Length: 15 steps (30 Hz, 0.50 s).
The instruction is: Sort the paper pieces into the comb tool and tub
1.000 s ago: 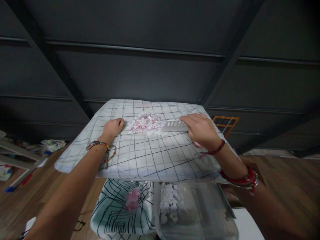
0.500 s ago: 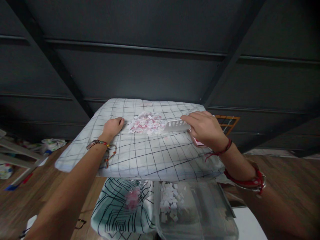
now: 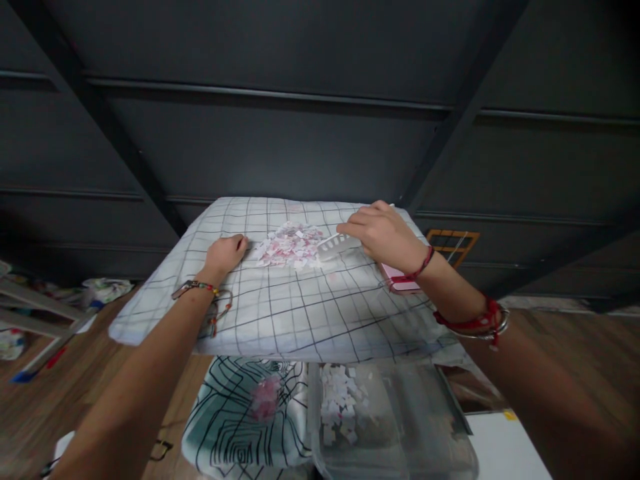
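Dark grey wall (image 3: 280, 147) at the back; white checked cloth (image 3: 300, 310) before it; clear plastic box (image 3: 433, 427) below the cloth's near edge; right hand (image 3: 389, 233), fingers closed, over the cloth; heap of pink and white paper scraps (image 3: 289, 247), mid-cloth; left hand (image 3: 225, 257), loosely curled left of the heap, contents not discernible; white slotted tool (image 3: 329, 255), gripped by the right hand, its left end at the heap's right edge

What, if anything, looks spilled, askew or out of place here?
Nothing clearly stands out. The loose white and pink bits are heaped rather than scattered on the checked cloth, between the left hand and the slotted white tool in the right hand. No damage shows, though the picture is slightly blurred.
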Each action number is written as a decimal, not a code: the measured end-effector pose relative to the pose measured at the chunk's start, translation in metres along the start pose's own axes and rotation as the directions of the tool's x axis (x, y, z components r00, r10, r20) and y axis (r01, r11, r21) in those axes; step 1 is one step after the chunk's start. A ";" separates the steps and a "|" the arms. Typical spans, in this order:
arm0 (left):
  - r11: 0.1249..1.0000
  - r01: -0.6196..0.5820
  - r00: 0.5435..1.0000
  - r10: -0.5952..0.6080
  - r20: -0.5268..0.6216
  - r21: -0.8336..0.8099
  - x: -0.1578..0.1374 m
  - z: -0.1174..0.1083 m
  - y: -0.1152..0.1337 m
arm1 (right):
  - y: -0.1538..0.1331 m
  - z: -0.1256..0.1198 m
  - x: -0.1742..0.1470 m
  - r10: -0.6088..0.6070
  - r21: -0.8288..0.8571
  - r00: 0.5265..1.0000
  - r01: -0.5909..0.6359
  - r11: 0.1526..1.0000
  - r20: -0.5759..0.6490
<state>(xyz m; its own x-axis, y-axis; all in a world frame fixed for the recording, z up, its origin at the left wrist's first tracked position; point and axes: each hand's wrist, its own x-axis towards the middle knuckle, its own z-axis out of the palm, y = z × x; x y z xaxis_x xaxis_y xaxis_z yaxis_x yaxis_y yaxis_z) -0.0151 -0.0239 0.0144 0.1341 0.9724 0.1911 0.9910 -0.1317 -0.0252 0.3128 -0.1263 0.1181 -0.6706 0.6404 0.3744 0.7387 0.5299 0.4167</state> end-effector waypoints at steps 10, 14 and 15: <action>1.000 -0.010 1.000 0.011 -0.012 0.014 -0.001 0.000 0.000 | -0.002 -0.018 0.003 -0.045 -0.012 0.996 0.046 0.999 0.072; 1.000 -0.011 1.000 0.011 -0.025 0.013 0.000 0.000 -0.001 | 0.001 -0.027 -0.004 -0.042 -0.011 0.996 0.043 0.999 0.075; 1.000 -0.009 1.000 0.010 -0.026 0.013 0.000 0.000 -0.001 | 0.001 -0.028 -0.005 -0.040 -0.013 0.996 0.041 0.999 0.073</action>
<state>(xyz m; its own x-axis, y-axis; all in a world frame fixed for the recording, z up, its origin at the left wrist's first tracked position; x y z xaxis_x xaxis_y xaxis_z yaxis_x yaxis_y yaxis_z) -0.0158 -0.0235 0.0140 0.1437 0.9656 0.2167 0.9896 -0.1383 -0.0398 0.3151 -0.1443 0.1397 -0.6930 0.6577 0.2954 0.7093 0.5486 0.4426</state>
